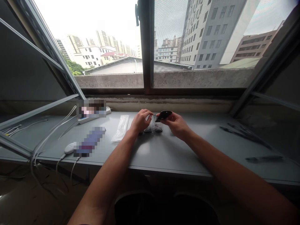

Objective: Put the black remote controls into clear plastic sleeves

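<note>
My right hand [176, 123] is closed around one end of a glossy black, rounded, flat object [165, 115], raised a little over the table and tilted; its exact kind I cannot make out. Close on its left is my left hand [142, 120], fingers bent and thumb apart from them, with nothing visible in its grasp. Beneath and between the hands lie small clear plastic bags with dark contents [158, 128], partly hidden by the left hand. A white, translucent plastic bag [121, 128] lies flat to the left.
On the grey table [164, 159] at left are a blurred-out phone-like item [90, 142], a white round charger [69, 148], a power strip [93, 116] and white cables [50, 125]. Black pen-like items [246, 136] lie at right. Metal frames stand on both sides, a window behind.
</note>
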The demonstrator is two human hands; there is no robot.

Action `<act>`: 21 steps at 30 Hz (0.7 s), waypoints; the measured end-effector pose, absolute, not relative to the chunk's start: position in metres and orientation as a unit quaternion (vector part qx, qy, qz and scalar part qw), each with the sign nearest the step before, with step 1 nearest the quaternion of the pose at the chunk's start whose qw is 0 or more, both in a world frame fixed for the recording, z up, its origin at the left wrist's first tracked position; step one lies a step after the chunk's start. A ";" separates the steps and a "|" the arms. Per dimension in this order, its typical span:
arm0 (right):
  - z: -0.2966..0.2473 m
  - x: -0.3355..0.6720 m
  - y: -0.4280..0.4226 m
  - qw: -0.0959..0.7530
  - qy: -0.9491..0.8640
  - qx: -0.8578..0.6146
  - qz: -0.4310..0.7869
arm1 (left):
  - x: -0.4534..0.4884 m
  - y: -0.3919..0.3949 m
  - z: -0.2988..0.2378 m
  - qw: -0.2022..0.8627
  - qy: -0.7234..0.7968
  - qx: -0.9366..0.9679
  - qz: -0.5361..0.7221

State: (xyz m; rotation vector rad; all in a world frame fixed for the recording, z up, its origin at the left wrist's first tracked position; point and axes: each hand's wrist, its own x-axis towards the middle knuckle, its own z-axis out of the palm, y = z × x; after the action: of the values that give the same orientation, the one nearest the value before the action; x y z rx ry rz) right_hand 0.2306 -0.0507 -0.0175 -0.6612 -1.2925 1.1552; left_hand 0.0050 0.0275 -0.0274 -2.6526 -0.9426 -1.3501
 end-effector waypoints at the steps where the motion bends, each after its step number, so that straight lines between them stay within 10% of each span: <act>1: -0.017 0.231 -0.050 0.602 -0.556 -0.285 0.497 | 0.005 0.027 -0.027 0.010 -0.302 -0.850 -0.432; 21: -0.031 0.251 -0.042 0.432 -0.711 -0.545 0.104 | 0.005 0.026 -0.027 0.014 -0.299 -0.847 -0.438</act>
State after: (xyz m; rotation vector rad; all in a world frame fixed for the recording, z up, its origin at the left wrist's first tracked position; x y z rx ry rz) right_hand 0.2507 -0.0422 -0.0306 -1.3586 -1.7713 0.2593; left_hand 0.0052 0.0264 -0.0269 -2.6394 -0.9320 -1.3655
